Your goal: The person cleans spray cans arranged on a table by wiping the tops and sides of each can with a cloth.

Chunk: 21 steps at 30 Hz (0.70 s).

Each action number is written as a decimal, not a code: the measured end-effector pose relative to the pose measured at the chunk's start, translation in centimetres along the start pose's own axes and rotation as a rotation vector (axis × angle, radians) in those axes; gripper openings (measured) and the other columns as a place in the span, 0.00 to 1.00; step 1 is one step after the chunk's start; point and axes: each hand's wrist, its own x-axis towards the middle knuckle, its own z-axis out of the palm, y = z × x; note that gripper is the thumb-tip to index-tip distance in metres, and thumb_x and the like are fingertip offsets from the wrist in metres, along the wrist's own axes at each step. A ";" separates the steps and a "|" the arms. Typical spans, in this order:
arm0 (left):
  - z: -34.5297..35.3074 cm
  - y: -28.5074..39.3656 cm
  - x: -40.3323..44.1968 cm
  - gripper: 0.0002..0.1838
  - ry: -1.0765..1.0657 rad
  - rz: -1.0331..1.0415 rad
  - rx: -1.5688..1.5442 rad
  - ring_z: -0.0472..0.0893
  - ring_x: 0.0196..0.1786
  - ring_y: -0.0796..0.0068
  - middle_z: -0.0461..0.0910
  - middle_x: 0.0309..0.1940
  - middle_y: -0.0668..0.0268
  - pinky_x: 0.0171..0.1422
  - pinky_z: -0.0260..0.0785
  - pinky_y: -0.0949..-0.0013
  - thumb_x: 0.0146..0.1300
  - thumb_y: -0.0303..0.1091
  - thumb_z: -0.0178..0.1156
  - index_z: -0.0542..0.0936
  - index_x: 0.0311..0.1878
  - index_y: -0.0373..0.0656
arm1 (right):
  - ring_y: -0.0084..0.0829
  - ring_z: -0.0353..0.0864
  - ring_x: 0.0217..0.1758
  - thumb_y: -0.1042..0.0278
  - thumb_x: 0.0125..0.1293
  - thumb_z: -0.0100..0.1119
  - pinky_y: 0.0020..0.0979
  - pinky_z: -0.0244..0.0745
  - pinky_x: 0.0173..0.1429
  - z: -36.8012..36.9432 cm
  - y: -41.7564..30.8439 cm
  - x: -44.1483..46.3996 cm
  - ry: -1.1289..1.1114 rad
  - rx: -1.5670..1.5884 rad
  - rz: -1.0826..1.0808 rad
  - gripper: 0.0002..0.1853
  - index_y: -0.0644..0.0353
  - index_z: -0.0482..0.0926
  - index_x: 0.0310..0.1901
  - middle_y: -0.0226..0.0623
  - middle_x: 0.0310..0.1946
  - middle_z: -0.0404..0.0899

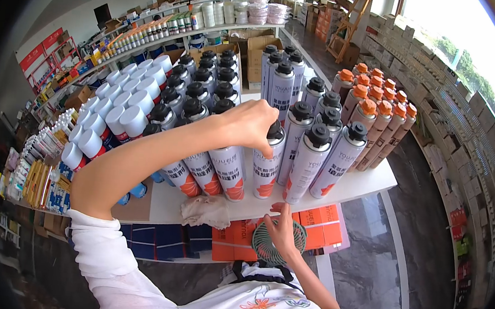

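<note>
Gripping a black-capped gap-filler can (266, 178) near its top, the left hand (250, 126) has its thumb clamped in front, the other fingers largely hidden; the can stands upright near the front of the worktop (376, 179). The right hand (282, 231), fingers parted, is by the foot of a neighbouring can (304, 174); contact I cannot tell. A sideways knock could topple that tall, narrow neighbour, crowded so near the edge.
</note>
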 end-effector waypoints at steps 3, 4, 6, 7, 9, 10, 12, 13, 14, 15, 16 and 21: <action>-0.4 0.7 -0.8 0.32 -0.035 -0.039 0.038 0.86 0.34 0.49 0.83 0.29 0.44 0.43 0.81 0.59 0.35 0.46 0.79 0.79 0.34 0.25 | 0.47 0.77 0.53 0.74 0.65 0.61 0.39 0.81 0.50 -0.1 -1.5 0.0 0.059 0.010 0.033 0.23 0.68 0.63 0.56 0.51 0.54 0.67; -0.5 0.8 -1.1 0.33 -0.044 -0.057 0.051 0.86 0.34 0.50 0.83 0.29 0.45 0.43 0.81 0.59 0.35 0.46 0.79 0.79 0.35 0.25 | 0.47 0.77 0.53 0.74 0.65 0.61 0.39 0.81 0.50 -0.1 -1.4 0.4 0.056 0.009 0.038 0.23 0.68 0.63 0.56 0.51 0.54 0.67; -0.6 0.8 -1.5 0.33 -0.057 -0.052 0.048 0.86 0.34 0.50 0.83 0.29 0.45 0.43 0.81 0.59 0.35 0.46 0.79 0.79 0.35 0.25 | 0.46 0.75 0.56 0.74 0.64 0.62 0.39 0.81 0.51 -0.1 -1.4 0.9 0.073 -0.007 -0.043 0.24 0.69 0.62 0.58 0.50 0.57 0.65; -0.7 0.7 -1.6 0.33 -0.063 -0.043 0.052 0.86 0.34 0.50 0.83 0.30 0.45 0.42 0.80 0.59 0.35 0.47 0.79 0.79 0.35 0.25 | 0.46 0.75 0.57 0.75 0.63 0.63 0.37 0.81 0.53 -0.2 -2.1 1.2 0.067 0.001 -0.036 0.25 0.70 0.62 0.57 0.50 0.56 0.66; -1.0 0.5 -1.6 0.34 -0.088 -0.067 0.045 0.86 0.35 0.52 0.83 0.30 0.45 0.43 0.80 0.61 0.36 0.46 0.79 0.79 0.39 0.25 | 0.47 0.75 0.57 0.75 0.63 0.64 0.37 0.81 0.54 0.0 -2.0 1.9 0.073 -0.020 -0.075 0.25 0.70 0.63 0.57 0.50 0.56 0.67; -1.1 0.5 -1.6 0.36 -0.112 -0.087 0.044 0.86 0.36 0.54 0.84 0.31 0.45 0.45 0.79 0.62 0.36 0.45 0.79 0.79 0.43 0.26 | 0.47 0.74 0.57 0.75 0.63 0.64 0.37 0.81 0.54 0.0 -2.1 2.3 0.085 -0.039 -0.119 0.25 0.70 0.63 0.57 0.50 0.56 0.67; -1.2 0.7 -1.6 0.35 -0.132 -0.091 0.032 0.86 0.36 0.54 0.84 0.31 0.45 0.44 0.79 0.62 0.37 0.45 0.79 0.79 0.43 0.26 | 0.48 0.74 0.58 0.75 0.62 0.64 0.37 0.81 0.57 0.0 -2.6 2.6 0.078 -0.019 -0.109 0.25 0.71 0.63 0.56 0.51 0.55 0.68; -1.2 1.0 -1.6 0.35 -0.140 -0.080 0.041 0.86 0.36 0.54 0.84 0.31 0.46 0.44 0.79 0.62 0.37 0.45 0.79 0.79 0.43 0.26 | 0.48 0.73 0.58 0.76 0.62 0.64 0.38 0.80 0.58 0.2 -2.7 2.7 0.082 -0.001 -0.098 0.24 0.71 0.63 0.56 0.51 0.55 0.68; -1.1 1.2 -1.5 0.34 -0.150 -0.070 0.049 0.86 0.37 0.54 0.84 0.30 0.46 0.43 0.79 0.62 0.38 0.45 0.78 0.79 0.43 0.26 | 0.48 0.73 0.58 0.76 0.62 0.64 0.38 0.80 0.60 0.4 -2.8 2.8 0.086 0.019 -0.086 0.24 0.71 0.63 0.56 0.51 0.56 0.67; -1.1 1.4 -1.5 0.34 -0.155 -0.072 0.047 0.86 0.37 0.54 0.84 0.30 0.46 0.43 0.79 0.62 0.38 0.45 0.78 0.79 0.43 0.26 | 0.48 0.73 0.58 0.76 0.62 0.64 0.38 0.80 0.60 0.5 -2.8 2.8 0.084 0.022 -0.081 0.24 0.71 0.63 0.56 0.51 0.56 0.67; -1.2 1.6 -1.5 0.36 -0.164 -0.087 0.057 0.86 0.36 0.54 0.83 0.30 0.46 0.42 0.79 0.62 0.40 0.44 0.78 0.77 0.46 0.26 | 0.48 0.73 0.58 0.77 0.62 0.64 0.38 0.79 0.60 0.7 -2.8 2.8 0.070 0.049 -0.077 0.24 0.71 0.63 0.56 0.51 0.55 0.67; -0.8 2.0 -2.1 0.44 -0.153 -0.175 -0.028 0.85 0.34 0.51 0.82 0.28 0.47 0.53 0.78 0.58 0.45 0.41 0.75 0.67 0.61 0.26 | 0.46 0.73 0.58 0.77 0.62 0.63 0.38 0.79 0.60 1.6 -2.3 2.8 0.030 0.093 -0.101 0.24 0.70 0.63 0.56 0.50 0.55 0.67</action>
